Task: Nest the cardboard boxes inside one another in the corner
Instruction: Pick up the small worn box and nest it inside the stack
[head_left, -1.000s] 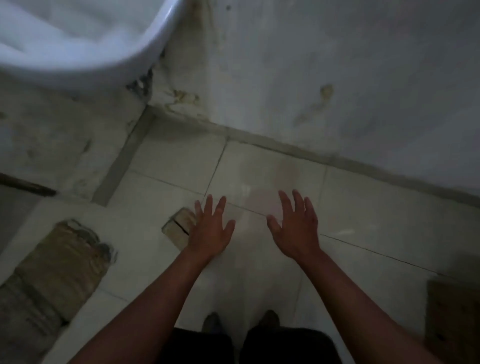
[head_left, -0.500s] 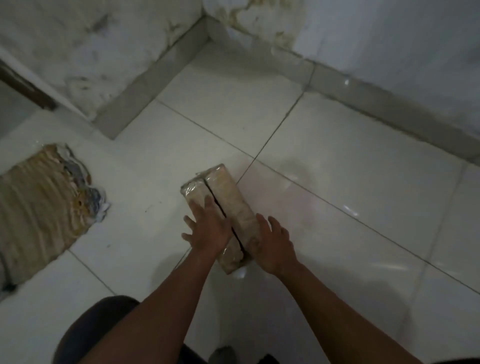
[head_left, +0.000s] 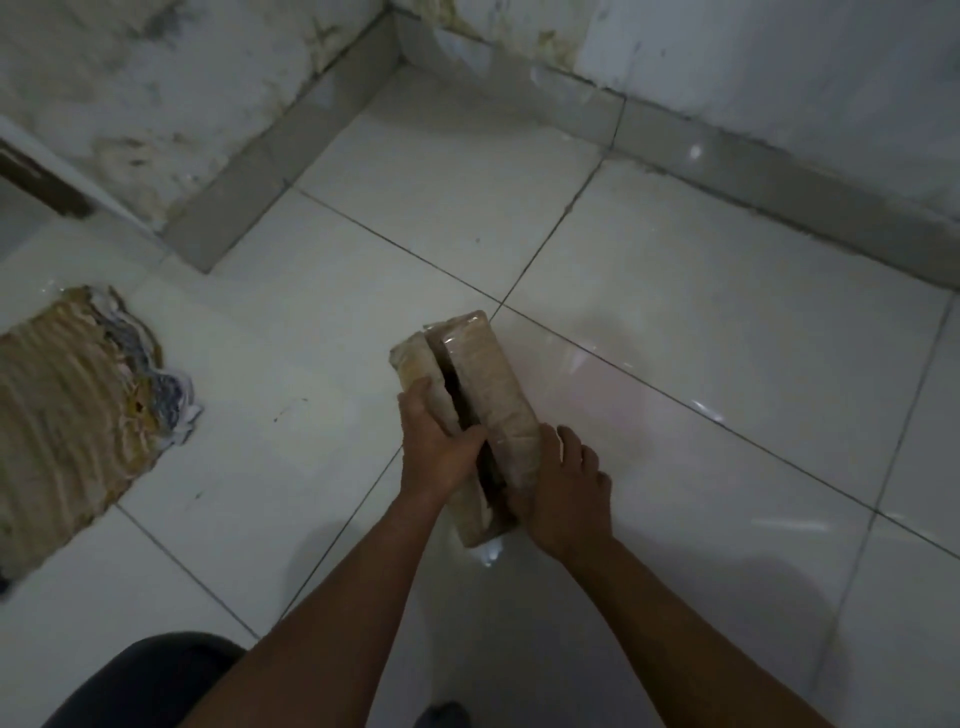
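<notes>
A narrow, long cardboard box (head_left: 488, 374) wrapped in clear tape lies on the white tiled floor, its two top flaps split by a dark slit. My left hand (head_left: 436, 441) grips the left flap, thumb pressed at the slit. My right hand (head_left: 563, 493) holds the box's right side near its near end. The wall corner (head_left: 395, 31) is beyond the box, at the top of the view.
A torn, flattened piece of cardboard (head_left: 67, 410) lies on the floor at the left. Grey skirting (head_left: 280, 156) runs along both stained walls. My dark-clothed knee (head_left: 150, 680) shows at the bottom left. A door frame edge (head_left: 41, 176) is at the far left.
One second ago both hands hovered open above the floor. They came down onto the box, and now my left thumb has curled over the flap at the slit.
</notes>
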